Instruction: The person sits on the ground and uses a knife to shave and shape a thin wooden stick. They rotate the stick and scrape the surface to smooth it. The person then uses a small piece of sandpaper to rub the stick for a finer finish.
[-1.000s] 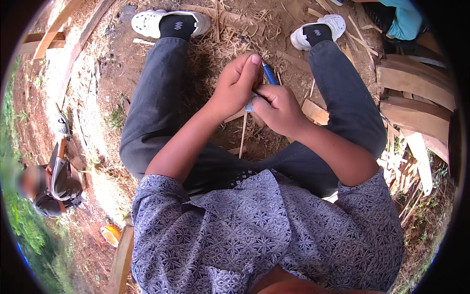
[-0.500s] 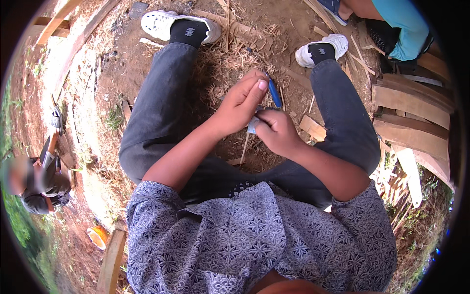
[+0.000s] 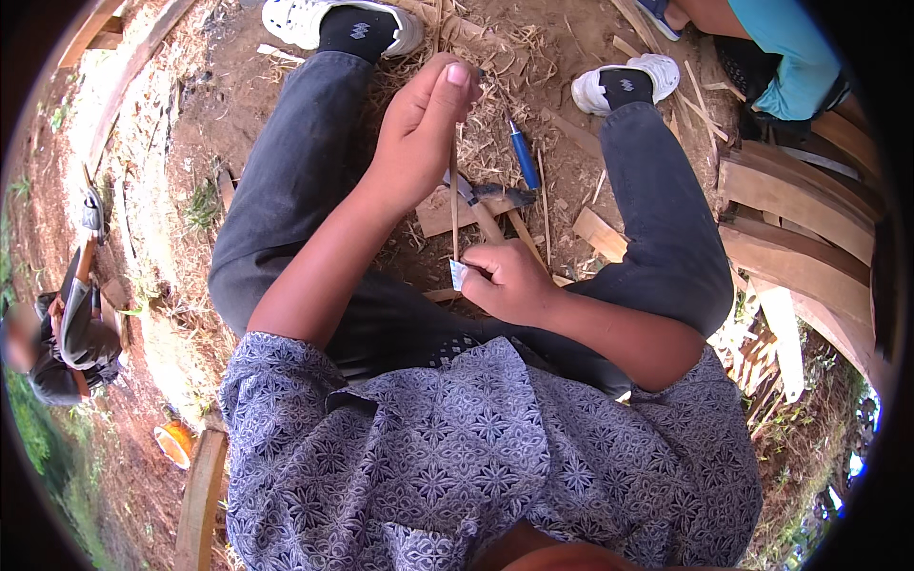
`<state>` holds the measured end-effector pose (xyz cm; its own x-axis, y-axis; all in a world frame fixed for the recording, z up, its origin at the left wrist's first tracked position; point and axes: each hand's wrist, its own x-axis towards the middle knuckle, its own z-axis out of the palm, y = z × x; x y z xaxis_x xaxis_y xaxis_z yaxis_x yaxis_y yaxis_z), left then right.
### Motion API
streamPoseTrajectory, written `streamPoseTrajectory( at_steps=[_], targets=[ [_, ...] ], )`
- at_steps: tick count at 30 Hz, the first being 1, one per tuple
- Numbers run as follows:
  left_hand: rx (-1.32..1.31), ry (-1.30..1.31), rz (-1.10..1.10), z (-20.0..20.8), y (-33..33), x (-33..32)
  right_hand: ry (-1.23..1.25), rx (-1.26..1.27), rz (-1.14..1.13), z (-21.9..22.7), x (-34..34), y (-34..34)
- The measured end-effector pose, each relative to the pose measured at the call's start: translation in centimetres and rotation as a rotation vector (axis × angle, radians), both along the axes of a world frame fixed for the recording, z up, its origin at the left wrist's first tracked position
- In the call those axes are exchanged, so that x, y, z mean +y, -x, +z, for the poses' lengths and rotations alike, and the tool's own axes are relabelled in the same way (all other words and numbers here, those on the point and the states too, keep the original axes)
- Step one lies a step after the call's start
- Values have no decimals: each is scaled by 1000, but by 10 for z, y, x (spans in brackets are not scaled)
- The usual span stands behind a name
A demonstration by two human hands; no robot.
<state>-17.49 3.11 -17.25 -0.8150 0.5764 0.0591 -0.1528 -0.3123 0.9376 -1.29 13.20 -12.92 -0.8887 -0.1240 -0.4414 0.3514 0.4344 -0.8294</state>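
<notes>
My left hand (image 3: 419, 128) is raised between my knees, closed round the upper end of a thin wooden stick (image 3: 454, 214). The stick runs down, nearly upright, toward my right hand (image 3: 512, 282). There my right fingers pinch a small pale folded sheet (image 3: 458, 274) against its lower part; the sheet's material is unclear, and the stick's lower end is hidden. On the ground just beyond my right hand lies a tool with a wooden handle (image 3: 487, 223), its head partly hidden. Farther off is a blue-handled tool (image 3: 524, 160) with a thin pointed tip.
Wood shavings and a flat wood offcut (image 3: 600, 236) lie between my feet. Curved planks (image 3: 795, 197) are stacked at the right, near another person's blue-clad leg (image 3: 790, 57). Another person (image 3: 71, 343) sits far left, and an orange container (image 3: 175, 443) stands lower left.
My hands have moved apart: the left up and leftward, the right down and slightly left. The stick now shows between them, and the wooden-handled tool has come into sight.
</notes>
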Motion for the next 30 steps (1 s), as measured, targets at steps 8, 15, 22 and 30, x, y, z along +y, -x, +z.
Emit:
streamPoseTrajectory(
  at_steps=[8, 15, 22, 30],
  targets=[
    [-45, -7, 24, 1, 7, -4, -44, 7, 52, -3, -2, -11],
    [38, 85, -50, 0, -11, 0, -4, -51, -1, -3, -1, -19],
    [56, -17, -7, -6, -24, 11, 37, 68, -139, 5, 4, -5],
    [17, -10, -55, 0, -16, 7, 81, 17, -161, 1, 3, -7]
  ],
)
